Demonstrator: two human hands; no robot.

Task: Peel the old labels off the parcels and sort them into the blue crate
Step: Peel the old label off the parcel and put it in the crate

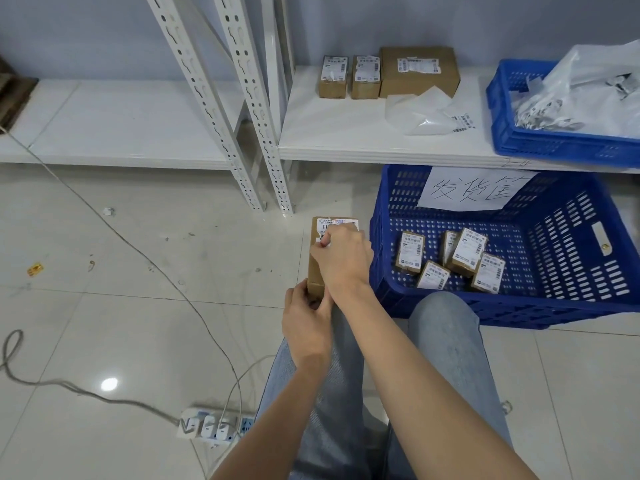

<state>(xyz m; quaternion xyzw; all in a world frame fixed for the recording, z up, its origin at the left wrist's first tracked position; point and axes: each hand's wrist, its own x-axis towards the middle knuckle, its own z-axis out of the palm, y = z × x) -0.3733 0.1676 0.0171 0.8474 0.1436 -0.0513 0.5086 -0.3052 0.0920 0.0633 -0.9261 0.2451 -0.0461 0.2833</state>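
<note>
Left hand: fingers curled round near end of cardboard parcel, held above the knees. Right hand: fingertips pinching white label on parcel's top face. Blue crate: perforated plastic, rectangular, on glossy tiled floor just right of parcel; five small labelled boxes inside. Parcel: matte brown, oblong, long axis pointing away from the person.
</note>
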